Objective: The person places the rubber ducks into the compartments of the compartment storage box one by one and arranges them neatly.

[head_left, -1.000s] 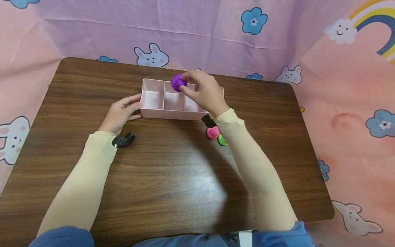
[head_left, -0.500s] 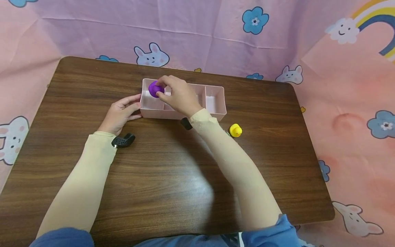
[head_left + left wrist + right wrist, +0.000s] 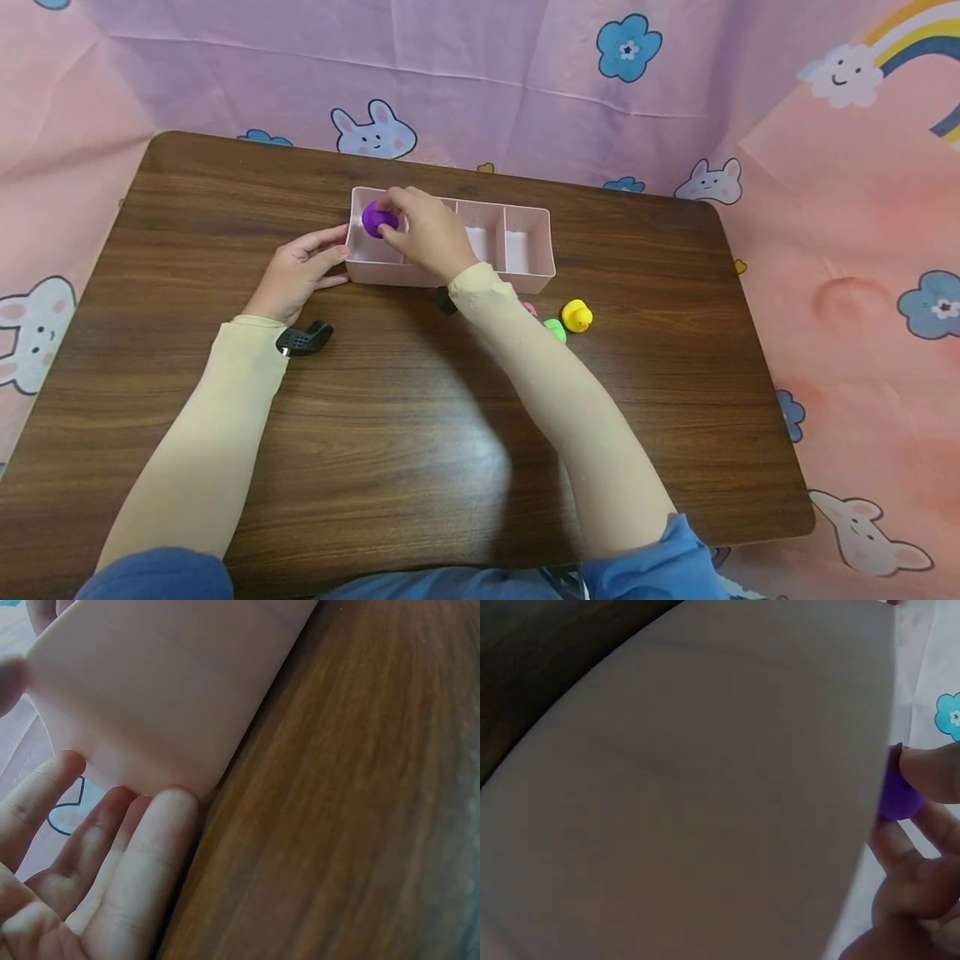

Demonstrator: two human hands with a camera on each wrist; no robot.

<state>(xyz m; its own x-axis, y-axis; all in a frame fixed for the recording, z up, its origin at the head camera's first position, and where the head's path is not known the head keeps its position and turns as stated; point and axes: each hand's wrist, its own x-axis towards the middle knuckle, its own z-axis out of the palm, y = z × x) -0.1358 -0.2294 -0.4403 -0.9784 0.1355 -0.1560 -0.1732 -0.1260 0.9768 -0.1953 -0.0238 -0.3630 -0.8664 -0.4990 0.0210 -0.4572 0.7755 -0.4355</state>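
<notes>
A person is sitting at a dark wooden table (image 3: 420,433), both arms in cream sleeves reaching forward. A long pink tray (image 3: 528,267) with several compartments is lying across the far middle of the table. The right hand (image 3: 423,233) is reaching over the tray's left end, its fingertips pinching a small purple toy (image 3: 377,219) — the toy is sitting just above or inside the leftmost compartment; which of the two cannot be told. In the right wrist view the purple toy (image 3: 895,791) is showing between a thumb and fingers beside the tray's pale wall.

The left hand (image 3: 296,273) is resting on the table at the tray's left end, fingers relaxed and straight, their tips touching the tray's outer wall and holding nothing. The left wrist view is showing those fingers (image 3: 142,862) lying flat against the pink wall.

Just in front of the tray's right end, a yellow duck (image 3: 576,316), a green toy (image 3: 555,330) and a partly hidden pink toy (image 3: 531,309) are sitting close together. A pink cloth (image 3: 840,250) printed with rabbits, flowers and a rainbow is hanging around the table.
</notes>
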